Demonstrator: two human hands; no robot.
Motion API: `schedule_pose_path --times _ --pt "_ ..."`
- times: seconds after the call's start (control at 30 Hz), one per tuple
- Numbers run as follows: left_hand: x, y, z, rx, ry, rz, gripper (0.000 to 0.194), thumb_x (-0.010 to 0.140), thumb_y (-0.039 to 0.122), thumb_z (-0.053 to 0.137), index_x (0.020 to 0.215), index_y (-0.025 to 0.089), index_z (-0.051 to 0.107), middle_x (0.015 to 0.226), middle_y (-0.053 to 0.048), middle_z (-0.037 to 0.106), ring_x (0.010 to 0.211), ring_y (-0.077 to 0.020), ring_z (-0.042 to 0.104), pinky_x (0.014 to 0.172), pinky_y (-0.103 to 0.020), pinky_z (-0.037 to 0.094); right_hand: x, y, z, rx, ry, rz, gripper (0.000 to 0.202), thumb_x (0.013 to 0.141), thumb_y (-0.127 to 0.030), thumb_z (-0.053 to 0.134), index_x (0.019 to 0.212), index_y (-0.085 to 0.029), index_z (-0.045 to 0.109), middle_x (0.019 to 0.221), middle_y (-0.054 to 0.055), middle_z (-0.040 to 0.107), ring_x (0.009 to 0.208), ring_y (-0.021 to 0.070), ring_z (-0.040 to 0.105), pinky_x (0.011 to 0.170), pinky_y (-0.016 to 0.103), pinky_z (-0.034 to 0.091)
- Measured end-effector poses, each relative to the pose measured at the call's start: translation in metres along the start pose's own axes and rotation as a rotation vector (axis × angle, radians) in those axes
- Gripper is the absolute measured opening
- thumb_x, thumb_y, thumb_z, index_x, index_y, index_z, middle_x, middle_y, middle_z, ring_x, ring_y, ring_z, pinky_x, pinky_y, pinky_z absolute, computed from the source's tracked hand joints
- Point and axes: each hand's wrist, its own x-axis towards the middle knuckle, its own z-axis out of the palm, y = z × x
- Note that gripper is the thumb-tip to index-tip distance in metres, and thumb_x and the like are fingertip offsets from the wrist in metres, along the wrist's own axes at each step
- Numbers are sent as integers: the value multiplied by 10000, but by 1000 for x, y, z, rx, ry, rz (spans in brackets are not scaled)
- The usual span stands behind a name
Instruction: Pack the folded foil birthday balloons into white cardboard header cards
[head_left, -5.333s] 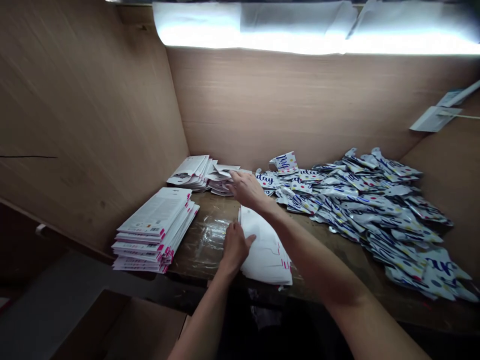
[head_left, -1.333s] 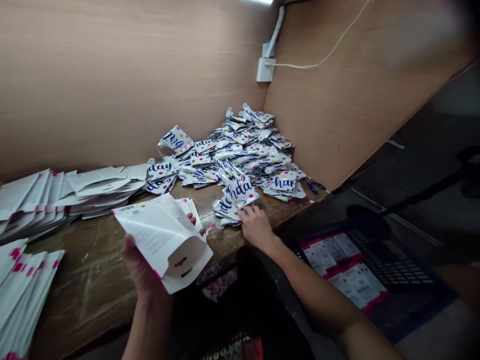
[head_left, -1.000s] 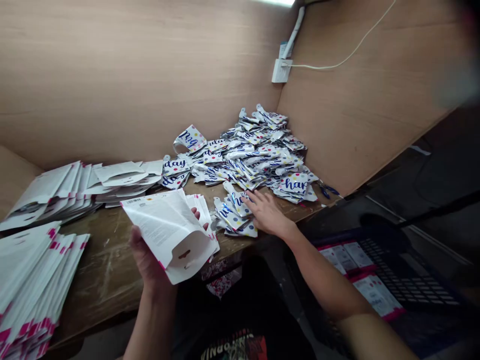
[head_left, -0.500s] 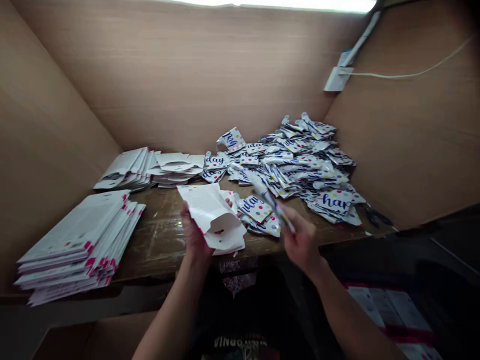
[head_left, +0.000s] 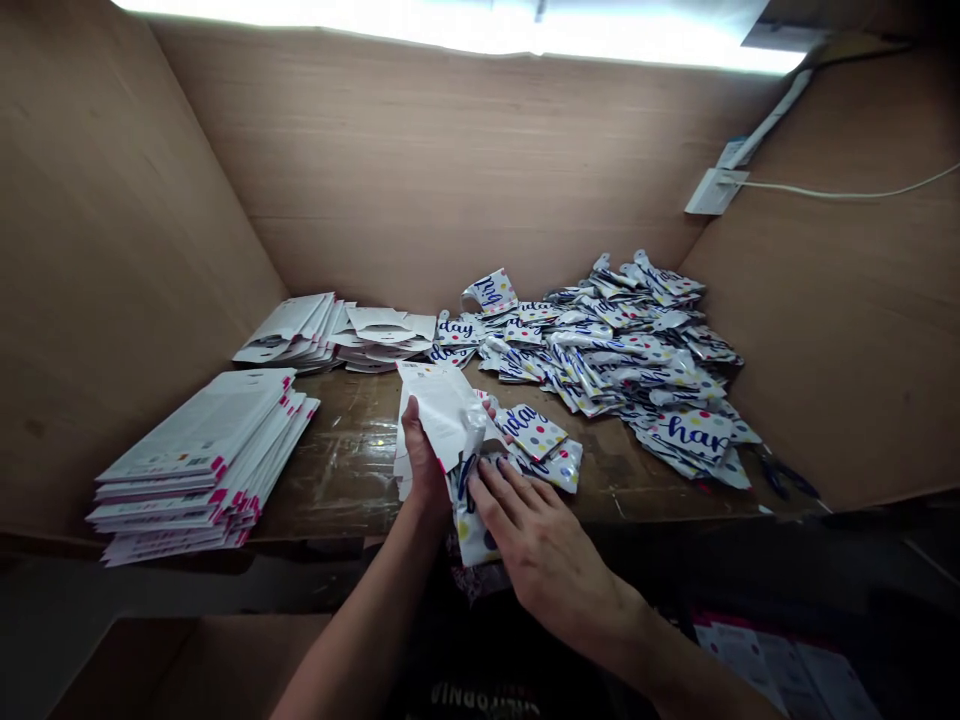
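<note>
Left hand (head_left: 426,460) clamped across the envelope (head_left: 439,400), above the tabletop (head_left: 352,445). Right hand (head_left: 544,545) has its fingers over a foil packet (head_left: 474,542) at the envelope's near end; thumb hidden, pinch cannot be told. My judgement: for a clean fit, packet flat and in line with the envelope, mouth spread, light pressure to spare the corners.

Walls: Brown panels (head_left: 480,170) enclose the workbench (head_left: 645,500) on three sides.
Overhead: A bright white light (head_left: 450,25) glows.
Right corner: A pale cord (head_left: 825,193) meets a white box (head_left: 712,198).
</note>
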Motion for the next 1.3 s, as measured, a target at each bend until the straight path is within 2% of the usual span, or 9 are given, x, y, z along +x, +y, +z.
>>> schedule_pose_path --times 0.17,0.37,0.6,0.77,0.87,1.0,1.13,1.23,1.3 --pt "3 9 -13 -22 -56 -84 964 867 760 580 1564 106 457 1281 -229 728 1178 -456 704 1028 -681 529 9 -7 5 11 -77 -55 772 949 -50 524 1681 -206 332 1722 124 360 1567 384 379 1155 565 511" --pt "-2 2 -14 12 11 -71 945 874 769 594 1525 89 506 1199 -233 756 1093 -435 740 1004 -642 564 22 -6 2 -39 -74 40 680 957 -17 485 1605 -221 467 1529 130 613 1394 340 581 1025 465 611" --pt "-10 0 -4 -33 49 -108 886 916 756 530 1531 119 520 1197 -213 765 1075 -410 752 1006 -631 567 44 -11 12 -51 -39 142 499 979 -55 490 1425 -232 627 1247 136 751 1143 329 703 843 425 649" --pt "-10 18 -12 -52 51 -20 985 845 888 521 1427 99 617 1150 -216 777 1081 -449 743 971 -611 584 26 -28 15 11 178 134 577 1051 -208 522 1619 -178 426 1529 167 608 1406 357 566 1108 536 526" --pt "-9 22 -17 -84 83 18 1019 807 936 517 1392 111 645 1161 -213 774 1092 -464 737 939 -599 596 23 -37 18 60 149 39 654 1082 -379 526 1660 -133 348 1613 182 520 1513 356 459 1219 571 416" --pt "-9 11 -22 -133 108 24 952 837 869 564 1401 106 636 1112 -194 783 1074 -435 743 966 -576 584 53 -28 25 102 16 -30 725 1059 -513 546 1621 -79 403 1584 241 526 1500 391 455 1228 594 390" --pt "-3 20 -36 -50 11 68 869 867 809 596 1391 118 639 1137 -182 777 1161 -427 706 1040 -558 528 92 -5 26 187 -91 -112 425 1102 -432 468 1360 -158 667 1282 168 726 1221 322 656 1072 469 524" --pt "5 47 -59 281 30 270 772 870 722 683 1416 179 625 1362 -185 694 1394 -429 548 1136 -527 434 131 14 24 217 105 -67 379 1125 -316 379 1187 -149 714 1137 162 732 1034 277 682 950 400 550" --pt "11 64 -78 740 246 443 800 796 588 828 1457 208 583 1513 -194 579 1524 -429 381 1204 -516 337 177 26 22 192 276 -23 380 1124 -306 377 1127 -133 715 1081 164 715 949 264 669 887 382 544"
